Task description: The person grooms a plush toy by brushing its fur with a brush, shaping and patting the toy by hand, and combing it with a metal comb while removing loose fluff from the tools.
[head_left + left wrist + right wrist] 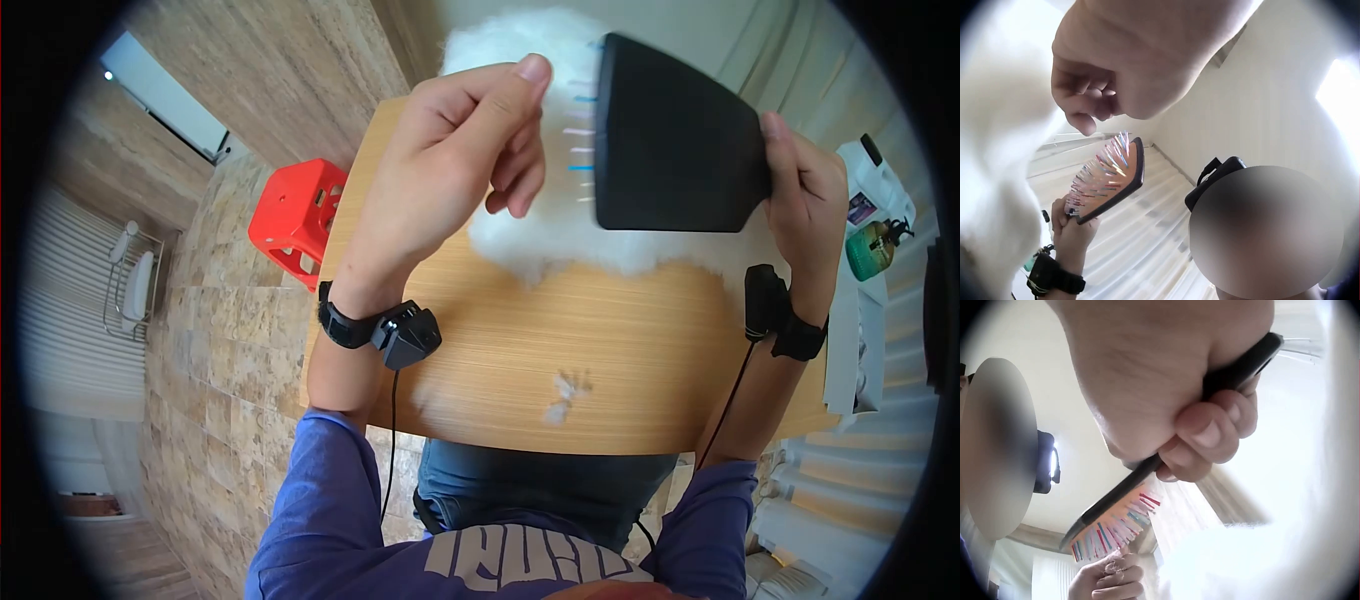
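Currently I watch the right hand (808,190) gripping the handle of a black paddle hairbrush (680,140), raised above a fluffy white fleece (520,240) on the wooden table (620,330). Its multicoloured bristles (1100,175) face the left hand (455,150), whose fingers curl inward just beside them; I can't tell whether they pinch any fibre. Small pale tufts (565,395) lie near the table's edge, toward the person.
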{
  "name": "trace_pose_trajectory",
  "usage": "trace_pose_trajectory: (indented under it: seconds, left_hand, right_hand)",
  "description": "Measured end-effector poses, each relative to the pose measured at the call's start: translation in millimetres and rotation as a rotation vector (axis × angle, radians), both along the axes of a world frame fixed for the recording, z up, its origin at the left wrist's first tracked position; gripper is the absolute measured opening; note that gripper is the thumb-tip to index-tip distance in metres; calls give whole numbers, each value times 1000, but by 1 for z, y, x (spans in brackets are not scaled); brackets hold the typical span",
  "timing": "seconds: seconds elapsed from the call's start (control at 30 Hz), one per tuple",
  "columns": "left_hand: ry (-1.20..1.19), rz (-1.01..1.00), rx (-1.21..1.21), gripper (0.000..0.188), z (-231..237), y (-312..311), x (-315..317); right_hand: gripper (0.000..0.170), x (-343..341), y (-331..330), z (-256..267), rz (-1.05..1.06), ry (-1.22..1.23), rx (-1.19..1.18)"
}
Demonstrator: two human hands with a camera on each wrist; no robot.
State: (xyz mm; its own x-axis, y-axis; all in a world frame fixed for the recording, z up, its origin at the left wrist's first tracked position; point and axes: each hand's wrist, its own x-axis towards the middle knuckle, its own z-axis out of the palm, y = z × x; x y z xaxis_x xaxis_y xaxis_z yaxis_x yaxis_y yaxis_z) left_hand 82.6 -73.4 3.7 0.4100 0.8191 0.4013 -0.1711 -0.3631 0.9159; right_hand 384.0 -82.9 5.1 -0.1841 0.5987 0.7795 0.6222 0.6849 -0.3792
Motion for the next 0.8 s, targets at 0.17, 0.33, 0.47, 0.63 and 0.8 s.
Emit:
trace_pose_trajectory:
  seconds: [0.17,0.33,0.47,0.63,0.8]
  left_hand:
    - [-138,-76,43,31,4,-9,3]
    - [-96,48,158,25,5,-7,-1]
    - [-77,100,110,24,3,-2,-3]
    - [-1,62,52,25,7,-7,-2]
    - [-71,-89,45,25,5,-13,2]
  right_hand:
    - [42,8,7,-5,-18,46,-24]
    - [42,16,15,-10,-51,-13,57]
    - [44,11,9,-10,-11,100,40]
    - [46,15,11,-12,-19,117,43]
    - [46,4,10,-12,-30,215,-33]
